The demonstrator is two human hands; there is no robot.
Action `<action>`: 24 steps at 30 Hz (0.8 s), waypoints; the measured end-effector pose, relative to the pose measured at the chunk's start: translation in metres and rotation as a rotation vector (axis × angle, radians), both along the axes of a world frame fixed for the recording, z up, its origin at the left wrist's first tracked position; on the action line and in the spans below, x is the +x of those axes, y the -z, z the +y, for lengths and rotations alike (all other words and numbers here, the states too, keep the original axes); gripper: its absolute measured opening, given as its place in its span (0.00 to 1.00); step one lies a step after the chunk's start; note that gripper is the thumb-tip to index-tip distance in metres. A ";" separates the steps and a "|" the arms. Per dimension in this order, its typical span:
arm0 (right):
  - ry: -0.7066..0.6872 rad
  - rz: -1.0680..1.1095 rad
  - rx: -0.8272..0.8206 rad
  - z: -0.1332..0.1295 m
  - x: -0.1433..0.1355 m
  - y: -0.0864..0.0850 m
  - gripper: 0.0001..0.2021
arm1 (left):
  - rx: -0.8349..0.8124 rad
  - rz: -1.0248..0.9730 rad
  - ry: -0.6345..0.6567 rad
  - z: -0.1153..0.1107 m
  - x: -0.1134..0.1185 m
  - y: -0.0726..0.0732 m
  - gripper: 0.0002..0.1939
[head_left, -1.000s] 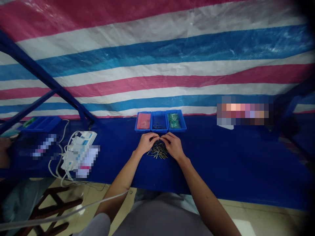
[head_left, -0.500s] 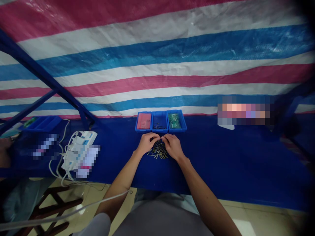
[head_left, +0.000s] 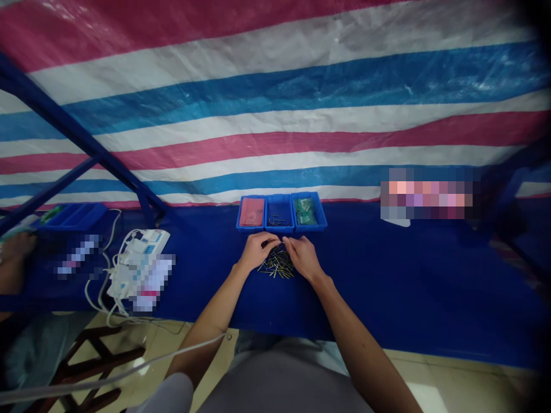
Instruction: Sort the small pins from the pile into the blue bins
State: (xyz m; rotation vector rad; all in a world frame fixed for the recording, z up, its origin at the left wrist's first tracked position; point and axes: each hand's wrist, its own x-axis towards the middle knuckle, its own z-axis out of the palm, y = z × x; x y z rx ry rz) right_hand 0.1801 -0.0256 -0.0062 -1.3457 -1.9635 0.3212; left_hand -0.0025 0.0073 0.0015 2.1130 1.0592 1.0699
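Observation:
On the blue tabletop lies a pile of thin, dark and brass-coloured screw-like metal pieces (head_left: 276, 266). My left hand (head_left: 260, 250) is at the pile's far left edge, thumb and index finger pinched. Opposite it, my right hand (head_left: 303, 257) is also closed in a pinch, its fingertips almost meeting those of the left. Whatever is between the fingertips is too small to make out. Just beyond my hands stand three joined blue bins: the left bin (head_left: 238, 222) holds flat pink pieces, the middle bin (head_left: 279, 203) several thin metal pieces, the right bin (head_left: 323, 221) green pieces and small clear packets.
To the left are white power strips (head_left: 150, 244) with tangled cables and a blurred-out item. Further left, another person's hand (head_left: 19, 245) is near a blue divided tray (head_left: 77, 217). A striped tarp (head_left: 275, 140) hangs behind the table. A blurred-out object stands at the back right.
My right hand's fingers have shifted slightly and extended a little; my left hand has hardly moved. At the far left, the other person's hand has come further into view.

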 end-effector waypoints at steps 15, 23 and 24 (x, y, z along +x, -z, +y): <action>-0.022 0.142 0.018 -0.001 0.002 -0.004 0.15 | -0.023 0.012 -0.013 -0.001 -0.001 -0.003 0.11; 0.004 0.196 0.037 -0.001 0.003 -0.002 0.11 | -0.059 -0.007 -0.017 0.000 0.000 -0.002 0.11; 0.005 0.204 0.041 -0.001 0.003 -0.002 0.11 | -0.064 -0.007 -0.016 0.000 0.000 -0.002 0.11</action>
